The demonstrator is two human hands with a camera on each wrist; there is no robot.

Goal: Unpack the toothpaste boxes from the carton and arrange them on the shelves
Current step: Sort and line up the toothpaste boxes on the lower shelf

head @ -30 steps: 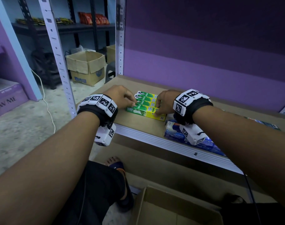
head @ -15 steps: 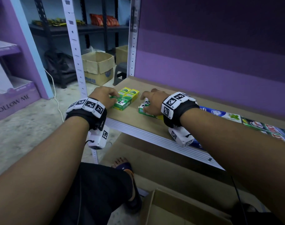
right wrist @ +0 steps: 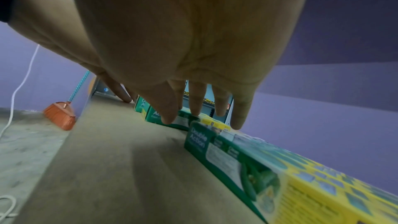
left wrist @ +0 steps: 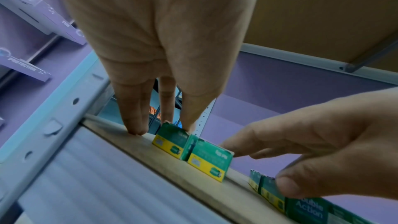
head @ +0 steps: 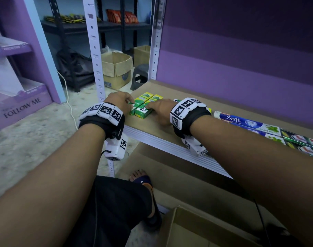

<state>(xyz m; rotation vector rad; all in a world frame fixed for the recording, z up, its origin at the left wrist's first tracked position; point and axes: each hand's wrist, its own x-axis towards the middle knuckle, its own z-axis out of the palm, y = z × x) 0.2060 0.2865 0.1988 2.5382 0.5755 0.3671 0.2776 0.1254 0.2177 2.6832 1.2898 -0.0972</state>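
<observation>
now neither of the hands grips anything: the left hand (head: 119, 102) touches the end of the green boxes (head: 143, 108) with straight fingertips, and the right hand (head: 161, 111) rests loose, spread fingers on their tops. the boxes lie at the shelf's (head: 152, 130) left front corner. an uneven shove could skew the pair, or tip one off that open end.

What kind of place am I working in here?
Probably a small shop or its stockroom: slotted metal shelving, toothpaste boxes laid out on the shelf, an open carton on the floor, a purple display stand.
</observation>
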